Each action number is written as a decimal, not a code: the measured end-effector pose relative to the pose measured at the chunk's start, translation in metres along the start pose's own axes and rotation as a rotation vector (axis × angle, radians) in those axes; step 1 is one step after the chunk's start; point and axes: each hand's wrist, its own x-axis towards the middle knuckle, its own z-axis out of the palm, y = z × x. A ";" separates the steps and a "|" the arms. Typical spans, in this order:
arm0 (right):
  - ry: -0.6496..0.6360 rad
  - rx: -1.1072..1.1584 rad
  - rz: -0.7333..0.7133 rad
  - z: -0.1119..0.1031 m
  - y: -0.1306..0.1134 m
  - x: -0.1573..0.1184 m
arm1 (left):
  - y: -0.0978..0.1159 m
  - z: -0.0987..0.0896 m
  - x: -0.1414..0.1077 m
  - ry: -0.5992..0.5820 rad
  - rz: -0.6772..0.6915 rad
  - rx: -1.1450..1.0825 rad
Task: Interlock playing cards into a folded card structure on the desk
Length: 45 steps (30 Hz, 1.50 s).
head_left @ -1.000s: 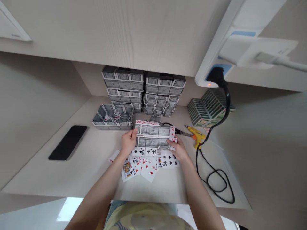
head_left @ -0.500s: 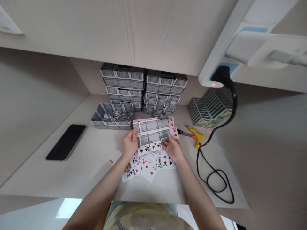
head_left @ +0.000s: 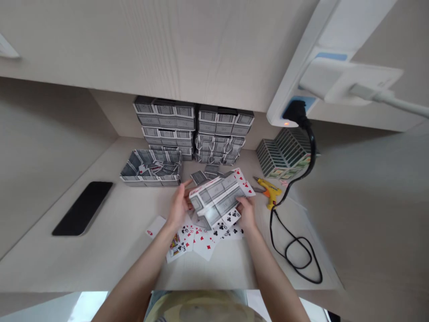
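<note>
A card structure (head_left: 216,197), made of joined playing cards with grey backs, is tilted above the desk. My right hand (head_left: 246,211) grips its right side, thumb on top. At its left end is my left hand (head_left: 179,203), fingers spread beside the edge; the structure hides some fingertips. Heart cards (head_left: 244,182) stick out at the upper right, and club cards show along the lower edge. Loose face-up cards (head_left: 204,243) lie under and in front of it. Behind it are a few face-down cards (head_left: 199,177).
An open card box (head_left: 150,182) holds folded cards, with stacked card boxes (head_left: 167,120) behind. A phone (head_left: 83,208) lies left. On the right are a yellow glue gun (head_left: 273,191), green-edged stacks (head_left: 283,154), a black cable (head_left: 296,240) and a power strip (head_left: 295,85).
The structure has turned, its right end up and its left end toward me. My left hand has loosened from its left edge and its fingers have spread. The camera view has shifted slightly.
</note>
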 end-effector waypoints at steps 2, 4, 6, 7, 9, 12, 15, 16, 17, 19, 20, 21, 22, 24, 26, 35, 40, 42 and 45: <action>0.043 0.024 -0.062 0.004 -0.001 -0.003 | 0.006 -0.004 0.003 -0.071 -0.099 -0.090; -0.019 0.014 -0.066 0.008 -0.002 -0.008 | 0.009 -0.008 0.003 -0.147 -0.140 -0.045; -0.096 -0.020 -0.039 0.011 -0.003 -0.012 | 0.010 -0.009 0.001 -0.222 -0.143 0.069; -0.124 -0.034 -0.022 0.011 -0.005 -0.013 | 0.011 -0.009 0.000 -0.253 -0.146 0.129; -0.156 -0.038 0.020 0.009 -0.007 -0.014 | 0.013 -0.009 -0.004 -0.318 -0.191 0.220; -0.166 0.012 0.102 0.005 -0.008 -0.012 | 0.018 -0.010 -0.009 -0.438 -0.294 0.261; -0.216 0.035 0.185 0.008 -0.006 -0.014 | 0.017 -0.011 -0.010 -0.488 -0.331 0.241; -0.239 0.030 0.193 0.011 -0.005 -0.015 | 0.015 -0.010 -0.010 -0.473 -0.321 0.240; -0.250 0.024 0.180 0.015 -0.005 -0.017 | 0.012 -0.010 -0.008 -0.443 -0.294 0.252; -0.247 0.031 0.114 0.021 -0.006 -0.019 | 0.007 -0.010 -0.004 -0.350 -0.205 0.298; -0.251 0.055 0.099 0.023 -0.008 -0.019 | 0.006 -0.010 -0.002 -0.291 -0.157 0.319; -0.258 0.085 0.095 0.024 -0.011 -0.019 | 0.007 -0.012 0.000 -0.226 -0.124 0.324; -0.266 0.110 0.096 0.024 -0.015 -0.018 | 0.010 -0.014 0.001 -0.170 -0.109 0.304; -0.258 0.088 0.062 0.022 -0.021 -0.015 | 0.022 -0.021 0.001 -0.029 -0.108 0.220; -0.207 -0.070 -0.058 0.023 -0.024 -0.018 | 0.040 -0.030 -0.003 0.079 -0.118 0.117; -1.026 -1.040 -0.891 0.093 0.009 -0.108 | 0.078 -0.071 -0.036 0.321 -0.079 0.074; -1.261 -1.165 -1.066 0.098 0.034 -0.112 | 0.083 -0.086 -0.062 0.354 -0.141 0.068; -1.240 -1.194 -1.103 0.093 0.037 -0.101 | 0.084 -0.091 -0.073 0.395 -0.176 0.088; -1.179 -1.244 -1.117 0.081 0.035 -0.080 | 0.081 -0.098 -0.083 0.387 -0.268 0.137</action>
